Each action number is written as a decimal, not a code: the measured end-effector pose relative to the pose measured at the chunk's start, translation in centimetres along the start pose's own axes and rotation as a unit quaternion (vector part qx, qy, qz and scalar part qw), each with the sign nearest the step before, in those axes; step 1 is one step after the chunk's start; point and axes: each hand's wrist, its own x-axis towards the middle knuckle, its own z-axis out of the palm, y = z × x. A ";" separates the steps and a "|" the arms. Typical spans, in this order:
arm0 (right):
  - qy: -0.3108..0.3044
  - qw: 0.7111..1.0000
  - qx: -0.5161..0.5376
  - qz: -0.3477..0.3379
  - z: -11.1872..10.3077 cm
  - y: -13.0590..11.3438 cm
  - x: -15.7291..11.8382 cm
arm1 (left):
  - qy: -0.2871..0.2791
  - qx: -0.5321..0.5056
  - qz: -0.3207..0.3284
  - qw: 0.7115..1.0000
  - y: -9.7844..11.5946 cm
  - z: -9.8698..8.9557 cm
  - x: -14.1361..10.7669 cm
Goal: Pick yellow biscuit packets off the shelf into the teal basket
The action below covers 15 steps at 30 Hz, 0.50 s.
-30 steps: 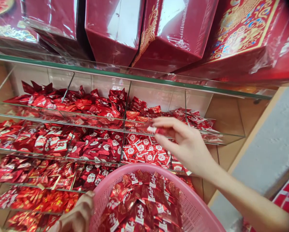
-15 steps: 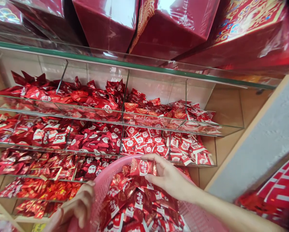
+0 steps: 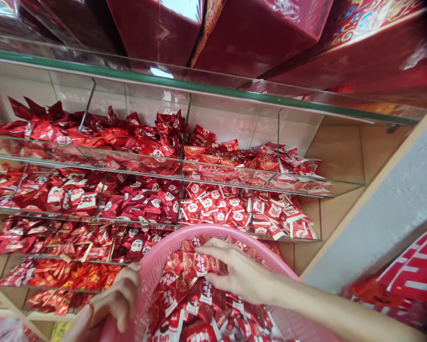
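From where I stand, the person's right hand (image 3: 240, 270) is down inside a pink plastic basket (image 3: 218, 232), low over the heap of sweets. Its thumb and fingers pinch a red wrapped sweet (image 3: 200, 264) by its right-hand part, one digit on either side of it, and white characters show on the wrapper. The sweet sits at the far part of the heap, against others of much the same look. The left hand (image 3: 117, 297) is at the basket's near left, fingers curled over the rim there, thumb apart from them, with some of the pink plastic showing between. The basket's sides are pierced with small holes, and the heaped sweets (image 3: 202, 304) nearly cover its floor.

Beyond it rise tiers of clear-fronted compartments, split by upright dividers (image 3: 186, 126) and filled with red packets (image 3: 131, 137), many with white labels. Lower down on the left, the packets turn orange-red (image 3: 72, 275). Above everything, big dark red boxes (image 3: 256, 40) stand on a green-edged glass shelf (image 3: 199, 84). A pale wood panel (image 3: 336, 152) closes the right end, next to a grey wall (image 3: 388, 199).
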 end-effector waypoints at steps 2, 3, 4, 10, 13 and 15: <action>-0.032 0.999 -0.021 -0.004 0.1 -0.3 0.2 | -0.022 0.008 0.015 1.000 -0.1 -0.2 0.1; -0.045 0.998 -0.036 -0.007 0.1 -0.4 0.2 | -0.036 0.019 0.015 0.999 0.0 -0.3 0.3; -0.053 0.997 -0.055 -0.010 0.2 -0.3 0.3 | -0.048 0.032 0.017 0.998 0.0 -0.4 0.4; -0.023 0.989 -0.145 -0.021 0.3 0.1 0.4 | -0.056 0.080 0.033 0.995 0.2 -1.2 0.9; -0.018 0.988 -0.150 -0.022 0.0 0.1 0.4 | -0.106 0.107 0.027 0.988 -0.3 -2.2 1.1; -0.019 0.988 -0.150 -0.021 -0.1 0.0 0.4 | -0.082 0.099 0.017 0.992 -0.8 -2.6 1.3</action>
